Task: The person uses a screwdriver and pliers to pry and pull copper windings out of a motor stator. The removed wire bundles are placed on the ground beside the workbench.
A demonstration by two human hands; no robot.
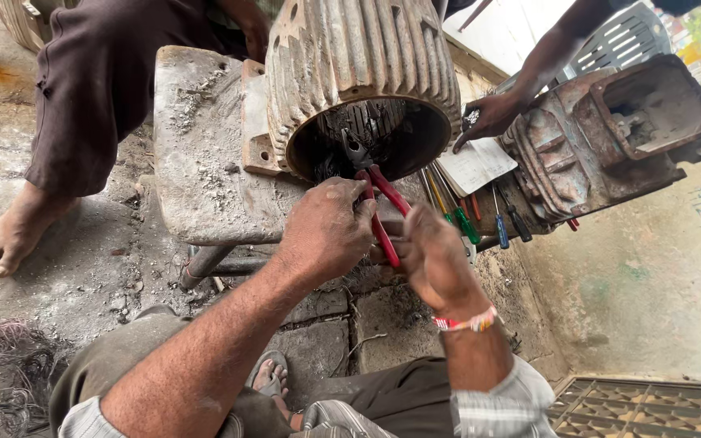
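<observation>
Your left hand (pixel 326 231) and right hand (pixel 436 259) both clamp the red-handled pliers (pixel 379 207) inside the motor housing (pixel 359 81) at frame centre; yanking could slip the jaws, skinning knuckles.

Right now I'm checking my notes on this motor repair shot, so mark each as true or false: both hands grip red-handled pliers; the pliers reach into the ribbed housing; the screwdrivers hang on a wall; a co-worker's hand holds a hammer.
1. Both hands, left hand and right hand, grip the red-handled pliers: true.
2. The pliers reach into the ribbed motor housing: true.
3. The screwdrivers hang on a wall: false, they lie beside the housing.
4. The co-worker's hand holds a hammer: false, it rests near a paper sheet.
</observation>
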